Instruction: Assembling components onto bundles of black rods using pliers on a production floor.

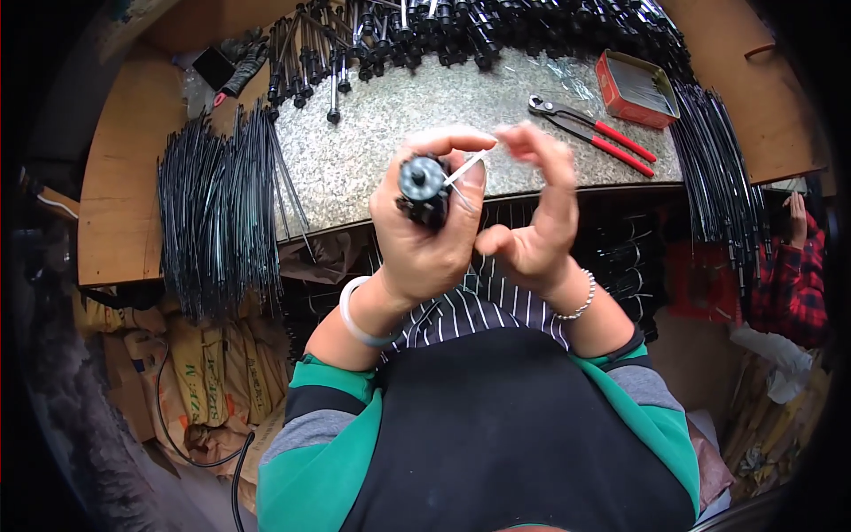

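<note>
Left hand (425,235) fingers wrap the black bundle (422,188); right hand (532,213) fingers pinch the white tie (465,167) beside it. Best pull straight, keeping the bundle squeezed tight.

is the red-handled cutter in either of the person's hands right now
No, the red-handled cutter lies on the speckled bench top, apart from both hands.

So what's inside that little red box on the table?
The red box stands open beside the red-handled pliers on the speckled table. Inside shows only something pale grey and shiny; what it is cannot be told. Its walls hide the bottom corners.
</note>
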`<state>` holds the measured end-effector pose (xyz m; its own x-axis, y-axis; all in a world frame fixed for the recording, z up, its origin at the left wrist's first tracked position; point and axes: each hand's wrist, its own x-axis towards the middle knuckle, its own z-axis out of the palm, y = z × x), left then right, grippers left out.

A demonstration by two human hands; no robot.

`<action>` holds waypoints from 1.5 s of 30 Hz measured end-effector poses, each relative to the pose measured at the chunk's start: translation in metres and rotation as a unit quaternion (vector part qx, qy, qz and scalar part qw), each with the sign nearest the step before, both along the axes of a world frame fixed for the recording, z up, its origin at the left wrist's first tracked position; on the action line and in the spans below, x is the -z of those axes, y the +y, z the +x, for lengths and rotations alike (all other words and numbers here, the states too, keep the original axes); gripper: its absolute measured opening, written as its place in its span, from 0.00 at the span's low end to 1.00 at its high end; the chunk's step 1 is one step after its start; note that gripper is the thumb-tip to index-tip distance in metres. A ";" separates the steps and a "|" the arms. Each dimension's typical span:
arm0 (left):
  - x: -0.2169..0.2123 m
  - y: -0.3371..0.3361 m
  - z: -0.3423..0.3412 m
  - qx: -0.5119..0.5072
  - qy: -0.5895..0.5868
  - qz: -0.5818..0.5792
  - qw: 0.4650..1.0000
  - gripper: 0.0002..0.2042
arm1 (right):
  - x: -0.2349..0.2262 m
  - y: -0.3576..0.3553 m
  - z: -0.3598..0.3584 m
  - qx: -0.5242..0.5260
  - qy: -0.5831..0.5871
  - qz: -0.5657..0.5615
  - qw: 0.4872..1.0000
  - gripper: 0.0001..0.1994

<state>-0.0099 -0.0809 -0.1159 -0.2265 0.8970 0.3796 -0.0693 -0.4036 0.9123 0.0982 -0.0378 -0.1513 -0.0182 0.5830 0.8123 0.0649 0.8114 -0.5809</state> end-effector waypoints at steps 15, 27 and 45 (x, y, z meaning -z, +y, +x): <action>0.017 0.008 -0.012 0.017 0.044 -0.005 0.999 0.10 | -0.001 0.030 0.073 -0.155 -0.106 -0.341 0.921 0.13; 0.002 -0.001 -0.051 0.002 -0.099 -0.020 0.995 0.07 | 0.024 0.058 0.123 0.137 -0.436 -0.148 0.877 0.07; -0.007 -0.007 -0.060 -0.017 -0.073 -0.048 0.996 0.11 | -0.094 -0.015 0.051 0.234 -0.519 0.274 0.775 0.17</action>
<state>-0.0702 -0.0877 -0.1085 -0.3032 0.9184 0.2542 -0.1918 -0.3201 0.9278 0.1492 -0.0532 -0.0572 -0.7183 0.2959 0.6297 0.6284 0.6643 0.4047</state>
